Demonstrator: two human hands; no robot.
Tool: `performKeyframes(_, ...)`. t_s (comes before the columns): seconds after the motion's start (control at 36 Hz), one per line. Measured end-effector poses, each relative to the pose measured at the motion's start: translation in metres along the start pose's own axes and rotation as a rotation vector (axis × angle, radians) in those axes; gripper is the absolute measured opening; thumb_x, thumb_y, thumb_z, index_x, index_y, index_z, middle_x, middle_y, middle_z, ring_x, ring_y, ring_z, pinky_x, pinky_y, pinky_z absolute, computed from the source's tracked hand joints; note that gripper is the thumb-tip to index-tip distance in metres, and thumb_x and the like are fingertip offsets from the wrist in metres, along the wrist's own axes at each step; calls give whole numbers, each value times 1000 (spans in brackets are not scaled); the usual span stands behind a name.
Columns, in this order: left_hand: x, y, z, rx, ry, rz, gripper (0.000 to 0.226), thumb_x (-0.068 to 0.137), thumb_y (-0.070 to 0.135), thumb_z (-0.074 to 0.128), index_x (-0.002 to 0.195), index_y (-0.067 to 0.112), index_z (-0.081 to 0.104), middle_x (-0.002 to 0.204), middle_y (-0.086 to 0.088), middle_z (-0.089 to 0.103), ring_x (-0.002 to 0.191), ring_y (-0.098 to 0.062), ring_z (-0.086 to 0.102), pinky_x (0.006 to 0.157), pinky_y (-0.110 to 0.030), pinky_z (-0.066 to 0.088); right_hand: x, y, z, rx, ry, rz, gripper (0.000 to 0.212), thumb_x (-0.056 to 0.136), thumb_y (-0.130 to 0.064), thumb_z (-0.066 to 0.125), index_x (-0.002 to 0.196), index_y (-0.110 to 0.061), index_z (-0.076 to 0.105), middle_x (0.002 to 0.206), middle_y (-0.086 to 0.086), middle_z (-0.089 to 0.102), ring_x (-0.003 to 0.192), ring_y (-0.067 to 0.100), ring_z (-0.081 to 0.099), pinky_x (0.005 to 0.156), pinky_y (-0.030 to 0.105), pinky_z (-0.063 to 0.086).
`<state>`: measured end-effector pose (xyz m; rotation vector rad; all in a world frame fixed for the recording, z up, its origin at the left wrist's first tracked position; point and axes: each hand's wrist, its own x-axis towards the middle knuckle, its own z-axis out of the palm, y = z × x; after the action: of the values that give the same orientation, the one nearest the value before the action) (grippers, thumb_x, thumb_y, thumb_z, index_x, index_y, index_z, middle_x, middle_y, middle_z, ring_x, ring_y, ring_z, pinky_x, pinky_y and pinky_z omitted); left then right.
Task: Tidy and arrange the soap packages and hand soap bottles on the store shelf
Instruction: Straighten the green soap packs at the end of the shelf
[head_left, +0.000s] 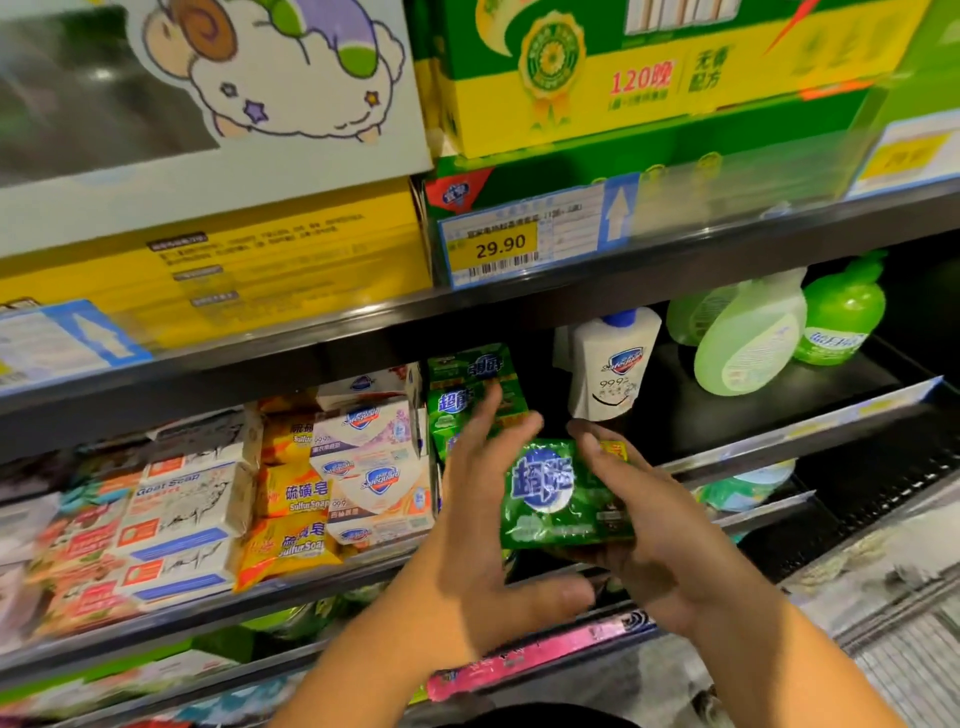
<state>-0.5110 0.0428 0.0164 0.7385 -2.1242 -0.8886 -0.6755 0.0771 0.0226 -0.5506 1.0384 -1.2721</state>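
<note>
My right hand holds a green soap package with a blue round logo in front of the middle shelf. My left hand is spread open against the package's left side, its fingertips reaching up over a stack of matching green soap packages on the shelf. Left of that stack lie white Safeguard soap boxes, yellow sulfur soap packs and Goat Soap boxes. To the right stand a white Safeguard hand soap bottle, a pale green bottle and a bright green bottle.
The dark middle shelf has bare room between the white bottle and the green bottles. Above it, a price tag reads 29.90 under large yellow and green boxes. Lower shelves hold more packaged goods; a pink label strip runs below my hands.
</note>
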Motion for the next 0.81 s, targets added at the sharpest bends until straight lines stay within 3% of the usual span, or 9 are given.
performKeyframes(0.06,-2,-5,-4,94,-8,156,88,75,76,60,150,44,27,165,-4,6,153,-27,12,115,-45,29,-2,-7,-4,31,-37,84,46,86,-45,58,124,-21,65,116,12,73,106,31,70,100,54,46)
performKeyframes(0.14,1,-10,-15,131,-35,157,82,76,53,75,144,51,30,162,5,7,149,-16,21,110,-29,41,-6,-14,-10,1,-198,71,58,88,-58,58,137,-27,54,128,11,67,115,36,65,97,58,47)
performKeyframes(0.19,3,-9,-19,-133,20,-4,73,76,38,81,137,47,42,153,13,26,142,-12,36,103,-27,49,-5,-13,-17,-46,-277,43,83,71,-62,77,142,-35,44,131,7,66,109,31,68,77,43,58)
performKeyframes(0.28,7,-3,-18,-727,113,-374,82,59,25,94,130,28,52,126,-1,64,115,-25,65,86,-34,58,-5,-16,-28,-199,-343,-48,108,54,-45,93,146,-40,37,133,1,64,94,28,70,63,30,55)
performKeyframes(0.36,11,1,-16,-933,241,-540,70,63,16,87,125,20,55,118,-14,70,107,-34,68,87,-50,58,-4,-20,-35,-434,-321,-188,105,61,-20,92,144,-54,36,128,-3,64,100,30,70,75,33,56)
performKeyframes(0.42,12,4,-16,-990,244,-616,61,70,15,74,128,20,53,119,-14,70,109,-36,67,81,-49,58,-1,-19,-34,-538,-302,-242,100,65,-13,93,140,-55,42,126,-5,63,112,26,67,89,41,55)
performKeyframes(0.56,9,3,-20,-1005,77,-692,81,64,28,89,134,26,49,124,-13,68,111,-38,65,70,-40,58,3,-18,-30,-875,-49,-508,77,61,-38,93,125,-46,51,131,-19,55,123,10,56,103,44,48)
performKeyframes(0.69,7,-1,-31,-694,-111,-573,96,62,-13,85,137,32,45,126,-4,68,116,-28,65,85,-36,57,-2,-17,-38,-793,-73,-555,97,60,-19,96,133,-56,45,122,-21,58,117,9,60,93,34,55)
performKeyframes(0.81,11,-2,-40,-222,-47,-464,92,53,33,98,128,54,50,125,13,62,117,-15,62,97,-41,54,3,-8,-48,-964,-63,-569,101,63,-29,94,139,-61,35,125,-29,50,126,5,50,102,37,49)
